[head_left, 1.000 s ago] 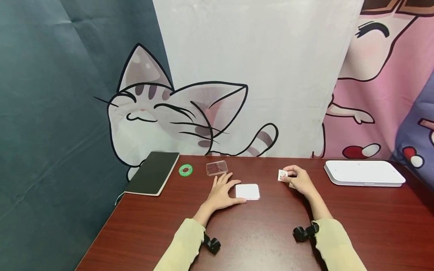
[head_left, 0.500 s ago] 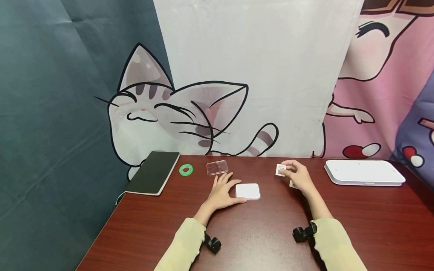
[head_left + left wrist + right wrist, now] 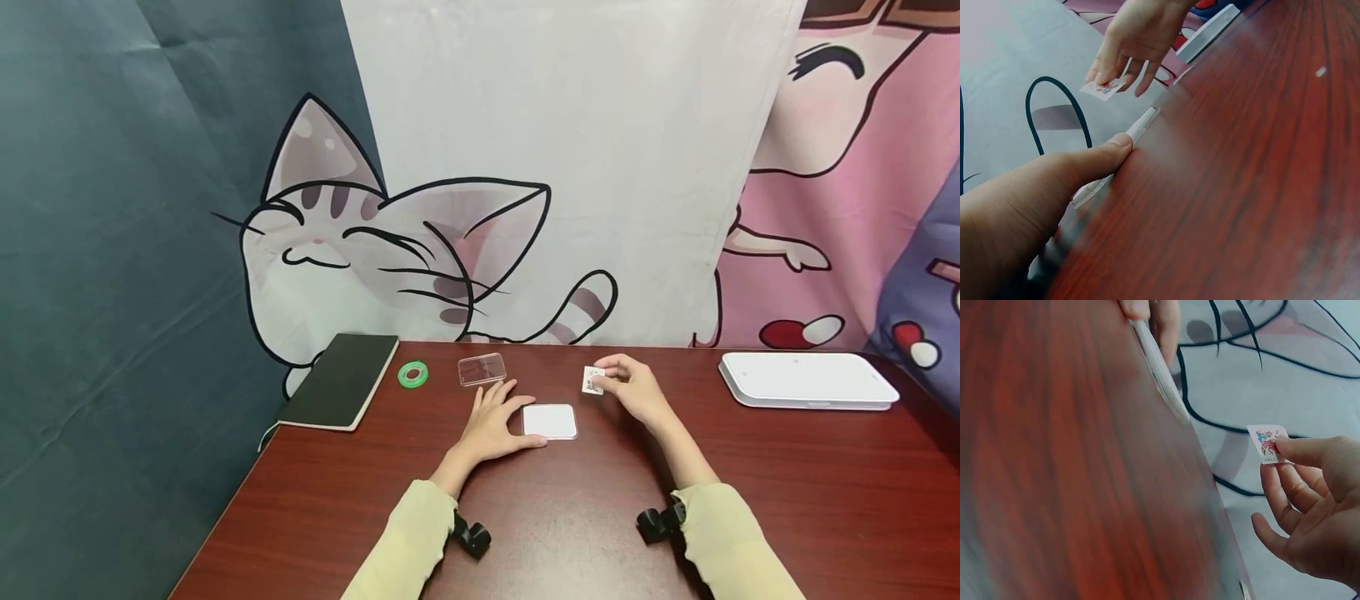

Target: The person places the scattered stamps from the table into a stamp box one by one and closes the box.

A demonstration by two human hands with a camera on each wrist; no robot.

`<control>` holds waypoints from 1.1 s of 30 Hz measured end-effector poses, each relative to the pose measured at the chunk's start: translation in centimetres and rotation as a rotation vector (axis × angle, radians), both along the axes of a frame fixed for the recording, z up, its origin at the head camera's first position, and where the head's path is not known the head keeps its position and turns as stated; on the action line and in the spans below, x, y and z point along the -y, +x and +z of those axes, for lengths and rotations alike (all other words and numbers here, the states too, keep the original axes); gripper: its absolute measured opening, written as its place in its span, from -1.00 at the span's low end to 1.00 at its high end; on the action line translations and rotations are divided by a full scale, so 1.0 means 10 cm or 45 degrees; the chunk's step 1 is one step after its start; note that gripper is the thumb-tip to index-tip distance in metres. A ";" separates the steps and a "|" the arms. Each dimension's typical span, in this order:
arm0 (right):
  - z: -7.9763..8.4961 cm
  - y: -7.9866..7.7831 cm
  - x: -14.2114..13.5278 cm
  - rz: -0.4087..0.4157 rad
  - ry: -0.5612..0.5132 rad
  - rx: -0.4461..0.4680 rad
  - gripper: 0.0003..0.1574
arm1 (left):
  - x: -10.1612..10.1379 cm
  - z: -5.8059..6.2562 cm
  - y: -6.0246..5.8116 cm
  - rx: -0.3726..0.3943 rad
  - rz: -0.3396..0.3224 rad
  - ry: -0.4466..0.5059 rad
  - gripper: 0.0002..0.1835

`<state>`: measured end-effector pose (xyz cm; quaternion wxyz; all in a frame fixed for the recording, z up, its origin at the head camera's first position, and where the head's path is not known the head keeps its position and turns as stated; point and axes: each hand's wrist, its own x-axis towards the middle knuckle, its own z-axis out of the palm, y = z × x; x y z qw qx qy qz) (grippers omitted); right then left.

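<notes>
My left hand (image 3: 491, 427) lies on the table with its fingers spread. Its thumb and index finger hold a flat clear case with a white inside (image 3: 550, 422) at opposite edges; the left wrist view shows the thumb (image 3: 1119, 142) against the case's edge. Raised to the right of the case, my right hand (image 3: 636, 392) pinches a small white stamp (image 3: 1266, 444) between thumb and fingertips. A colourful figure is printed on the stamp. The other fingers of that hand are loosely bent. Beyond my left fingertips lies a clear plastic lid (image 3: 482, 369).
A green tape roll (image 3: 412, 374) sits left of the lid. Farther left, a black notebook (image 3: 341, 383) lies at the table's edge. A white, rounded flat box (image 3: 810, 379) stands at the back right. A printed cloth backdrop (image 3: 645, 167) hangs behind the reddish-brown table (image 3: 585, 533).
My right hand has lifted the stamp and carried it left toward the case. Another small piece seen earlier beneath that hand is out of sight in the head view. The left hand stays put.
</notes>
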<state>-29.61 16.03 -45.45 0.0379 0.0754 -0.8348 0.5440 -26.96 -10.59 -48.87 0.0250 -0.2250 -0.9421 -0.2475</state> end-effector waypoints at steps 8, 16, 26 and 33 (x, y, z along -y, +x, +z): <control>0.02 0.08 0.28 0.109 0.012 -0.005 -0.67 | -0.01 -0.01 -0.01 0.017 0.011 -0.005 -0.25; -0.02 0.14 0.47 0.197 -0.013 0.019 -0.73 | -0.02 0.00 -0.02 0.009 0.013 0.010 -0.26; -0.11 0.19 0.63 0.234 -0.037 0.054 -0.76 | 0.00 0.01 -0.01 -0.014 -0.004 0.029 -0.28; -0.17 0.20 0.68 0.233 -0.014 0.091 -0.80 | -0.01 0.02 0.00 -0.011 -0.006 0.021 -0.29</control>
